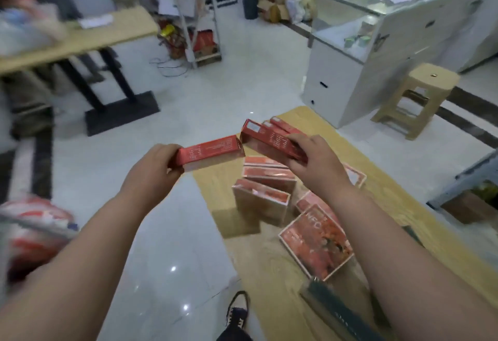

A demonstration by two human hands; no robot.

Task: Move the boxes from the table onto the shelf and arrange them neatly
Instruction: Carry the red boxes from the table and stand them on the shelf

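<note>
My left hand (155, 169) grips one red box (213, 149) by its near end and holds it level above the floor, just left of the table's edge. My right hand (314, 161) clasps a bunch of red boxes (269, 137), two or three side by side, tilted and raised over the wooden table (272, 273). The two loads almost touch in the air. Several more red boxes (261, 199) stand and lie on the table below, and one large red box (316, 243) lies flat. A metal shelf (199, 12) stands at the back of the room.
A second wooden table (107, 33) on black legs is at the left, with blurred bags on it. A glass counter (377, 44) and a plastic stool (420, 98) stand at the right. A dark green box (336, 311) lies at the table's near end. My shoe (238, 311) rests on the shiny tiled floor.
</note>
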